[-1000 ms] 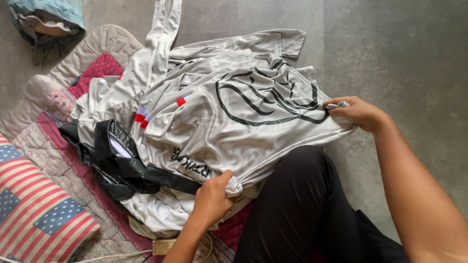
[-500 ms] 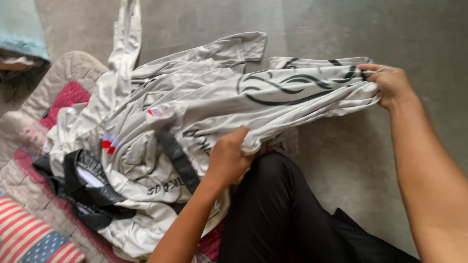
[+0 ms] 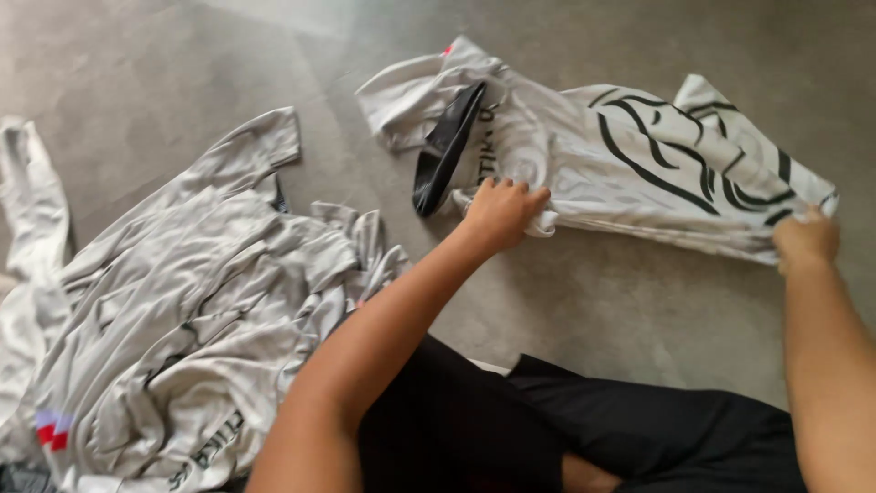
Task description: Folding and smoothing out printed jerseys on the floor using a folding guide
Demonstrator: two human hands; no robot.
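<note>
White jersey [image 3: 630, 173] on concrete — left hand [image 3: 500, 212], right hand [image 3: 807, 239] each grip pinching its hem.

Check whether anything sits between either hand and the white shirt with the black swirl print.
Nothing does. The left hand grips the folded lower edge of the printed shirt, and the right hand holds its right end. The other white garment lies apart on the floor.

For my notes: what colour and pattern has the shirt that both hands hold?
The shirt is pale grey with curved black lines, seen in the head view.
</note>
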